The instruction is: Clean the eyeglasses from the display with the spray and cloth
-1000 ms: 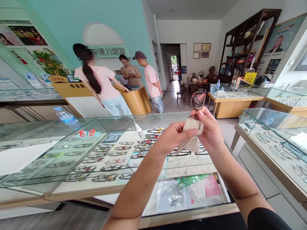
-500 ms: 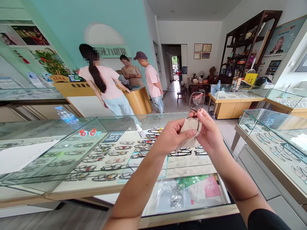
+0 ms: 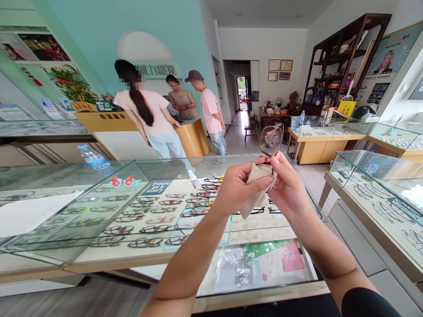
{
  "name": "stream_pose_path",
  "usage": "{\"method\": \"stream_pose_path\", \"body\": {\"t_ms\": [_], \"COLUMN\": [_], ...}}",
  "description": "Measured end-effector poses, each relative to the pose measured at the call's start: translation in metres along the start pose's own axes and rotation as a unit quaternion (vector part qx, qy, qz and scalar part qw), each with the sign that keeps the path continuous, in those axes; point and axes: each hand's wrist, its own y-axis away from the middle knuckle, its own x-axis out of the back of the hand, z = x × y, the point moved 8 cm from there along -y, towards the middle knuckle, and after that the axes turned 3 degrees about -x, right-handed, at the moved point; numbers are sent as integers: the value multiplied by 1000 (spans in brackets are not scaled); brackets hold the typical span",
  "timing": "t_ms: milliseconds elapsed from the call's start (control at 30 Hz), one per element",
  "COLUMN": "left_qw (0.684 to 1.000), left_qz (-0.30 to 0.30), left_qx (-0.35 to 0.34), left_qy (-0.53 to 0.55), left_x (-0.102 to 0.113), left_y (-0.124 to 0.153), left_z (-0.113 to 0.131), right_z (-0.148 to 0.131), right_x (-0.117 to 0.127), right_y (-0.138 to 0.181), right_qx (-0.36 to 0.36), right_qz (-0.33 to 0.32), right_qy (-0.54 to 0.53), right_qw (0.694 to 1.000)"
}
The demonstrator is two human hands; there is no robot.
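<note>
In the head view, the person's left hand point(image 3: 239, 185) is closed on a beige cloth point(image 3: 254, 203), thumb pressed flat against it, with the cloth folded around the lower part of a pair of glasses point(image 3: 271, 140). The right hand point(image 3: 291, 182) pinches the frame just beside the cloth, fingers curled in. The glasses are held up above the far edge of a glass display case point(image 3: 82, 265), toward its right end; one lens stands upright and uncovered over the fingers, while the other is mostly hidden by cloth and hands.

Near the case's far edge, left of the hands, stands a small white bottle point(image 3: 194, 179), with a blue printed card point(image 3: 157, 187) beyond it to the left. Farther left along that edge is a water bottle point(image 3: 94, 158); red toy-like spectacles point(image 3: 122, 181) lie nearer. Rows of eyeglass frames point(image 3: 155, 229) fill the case — and clear plastic bags point(image 3: 235, 268) and a pink slip point(image 3: 292, 257) lie by its near right corner. Three people gather at a curved counter point(image 3: 194, 138) behind.
</note>
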Motion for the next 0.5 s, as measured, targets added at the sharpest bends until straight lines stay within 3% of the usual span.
{"method": "stream_pose_path", "body": {"t_ms": [233, 500], "left_qw": [998, 999], "left_qz": [55, -3], "left_qx": [0, 37], "left_qy": [43, 37], "left_x": [0, 2], "left_y": [1, 0], "left_z": [0, -9], "right_z": [4, -2], "right_x": [-8, -3], "right_y": [3, 1], "right_qx": [-10, 0], "right_qz": [-19, -29], "right_qy": [13, 32], "right_qw": [1000, 999]}}
